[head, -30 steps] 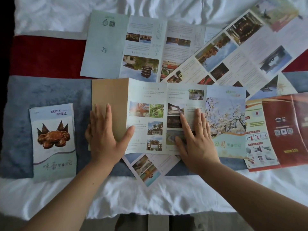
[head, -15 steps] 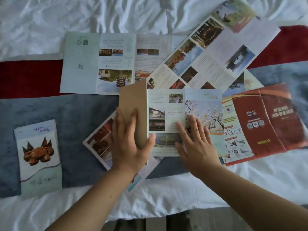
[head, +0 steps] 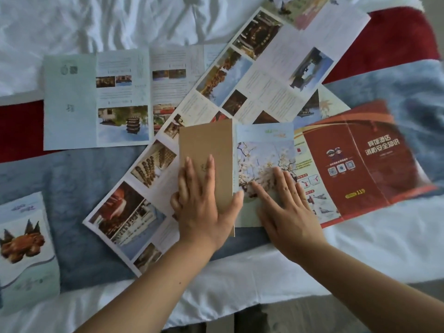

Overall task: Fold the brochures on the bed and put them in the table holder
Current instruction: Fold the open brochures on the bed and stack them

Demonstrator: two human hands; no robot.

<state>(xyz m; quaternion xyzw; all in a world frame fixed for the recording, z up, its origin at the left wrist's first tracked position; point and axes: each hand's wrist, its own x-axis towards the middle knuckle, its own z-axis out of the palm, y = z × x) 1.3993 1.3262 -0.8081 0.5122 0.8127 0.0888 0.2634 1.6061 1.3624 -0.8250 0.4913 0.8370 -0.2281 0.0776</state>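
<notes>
A partly folded brochure lies in front of me on the bed, showing a tan panel (head: 206,143) on the left and a blossom-tree cover panel (head: 264,150) on the right. My left hand (head: 204,200) lies flat on the tan panel, fingers spread, thumb at the fold line. My right hand (head: 283,207) presses flat on the lower part of the blossom panel. Neither hand grips anything. Several unfolded brochures surround it: a pale blue one (head: 96,102) at the back left, a long photo one (head: 276,63) running diagonally, and a red one (head: 360,162) at the right. No table holder is in view.
A folded brochure with a crab picture (head: 24,248) lies at the near left. The bed has a white sheet (head: 96,20) and a grey-blue and red runner (head: 79,200). The bed's near edge (head: 240,308) runs along the bottom, with dark floor below.
The tan panel has been folded further rightward, covering the inner photo panels; my left hand slid right with it. The brochure is now narrower. The view shifted left and down.
</notes>
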